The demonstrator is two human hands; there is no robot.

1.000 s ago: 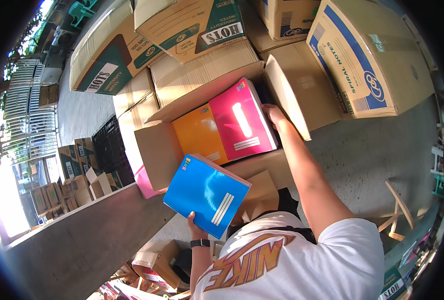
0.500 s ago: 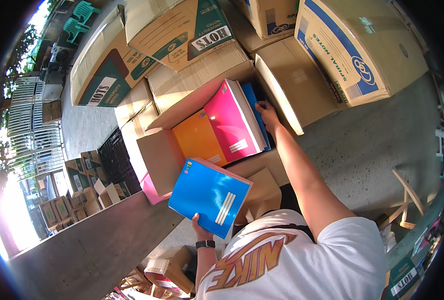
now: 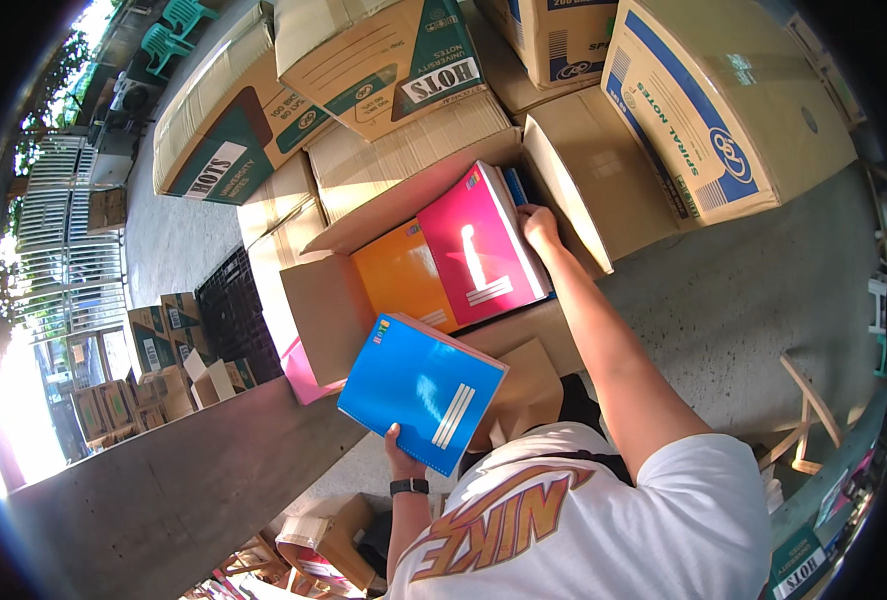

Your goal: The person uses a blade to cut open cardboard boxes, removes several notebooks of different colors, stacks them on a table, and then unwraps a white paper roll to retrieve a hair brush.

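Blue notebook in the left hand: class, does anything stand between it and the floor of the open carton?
Yes. The orange notebook and the pink notebook lie side by side in the open carton, hiding most of its floor. The right hand is at the pink one's right side. The flaps stand open.

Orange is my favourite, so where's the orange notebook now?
In the head view, the orange notebook lies in the open box, left of the pink notebook and beyond the held blue notebook.
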